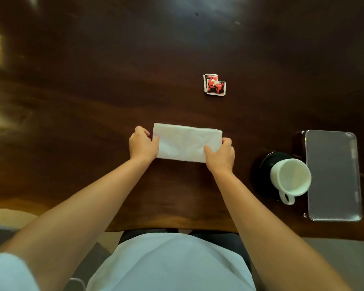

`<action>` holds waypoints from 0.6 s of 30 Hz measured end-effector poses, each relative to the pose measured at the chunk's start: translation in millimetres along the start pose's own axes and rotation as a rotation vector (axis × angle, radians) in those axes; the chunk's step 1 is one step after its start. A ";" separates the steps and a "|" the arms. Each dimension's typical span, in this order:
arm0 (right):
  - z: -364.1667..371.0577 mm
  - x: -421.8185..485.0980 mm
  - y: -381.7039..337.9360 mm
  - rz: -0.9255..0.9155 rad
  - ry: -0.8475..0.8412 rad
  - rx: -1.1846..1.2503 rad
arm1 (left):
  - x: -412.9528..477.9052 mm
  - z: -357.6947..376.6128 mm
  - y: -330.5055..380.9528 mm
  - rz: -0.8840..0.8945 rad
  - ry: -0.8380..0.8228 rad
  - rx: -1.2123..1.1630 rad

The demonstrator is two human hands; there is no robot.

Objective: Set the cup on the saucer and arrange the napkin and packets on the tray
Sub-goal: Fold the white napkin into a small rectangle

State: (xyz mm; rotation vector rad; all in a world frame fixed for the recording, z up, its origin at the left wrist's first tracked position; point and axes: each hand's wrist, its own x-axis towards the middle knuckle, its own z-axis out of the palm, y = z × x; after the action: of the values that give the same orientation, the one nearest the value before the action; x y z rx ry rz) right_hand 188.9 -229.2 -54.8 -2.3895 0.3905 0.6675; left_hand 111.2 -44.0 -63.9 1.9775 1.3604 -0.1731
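Observation:
A white napkin (185, 142), folded into a long rectangle, lies flat on the dark wooden table in the middle. My left hand (142, 144) grips its left end and my right hand (220, 154) grips its right end. Two red and black packets (214, 85) overlap each other farther back on the table. At the right, a white cup (290, 177) stands on a black saucer (263, 171), its handle pointing toward me. A silver rectangular tray (333, 175) with nothing on it lies just right of the cup.
The table's near edge (172, 229) runs just in front of my body. The wood is glossy, with bright light reflections at the far left and top.

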 end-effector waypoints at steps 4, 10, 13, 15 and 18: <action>-16.2 -21.9 13.5 0.321 -0.183 0.301 | -27.6 -8.6 -8.1 -0.240 -0.131 -0.012; -51.8 -47.7 20.5 0.456 -0.348 0.520 | -67.7 -26.7 -15.6 -0.589 -0.463 -0.387; -77.2 -59.6 17.6 0.383 -0.355 0.566 | -84.2 -46.8 -9.0 -0.485 -0.517 -0.505; -88.7 -66.0 10.6 0.290 -0.329 0.514 | -92.5 -57.8 -0.8 -0.365 -0.484 -0.517; -99.9 -81.3 -6.3 0.073 -0.232 0.400 | -107.5 -68.7 17.3 -0.159 -0.382 -0.437</action>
State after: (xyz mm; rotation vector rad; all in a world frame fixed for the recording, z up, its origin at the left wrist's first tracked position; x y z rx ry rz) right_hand 160.8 -278.8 60.8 -1.9056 0.4642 0.8066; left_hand 60.4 -86.3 46.6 1.3924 1.1829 -0.2850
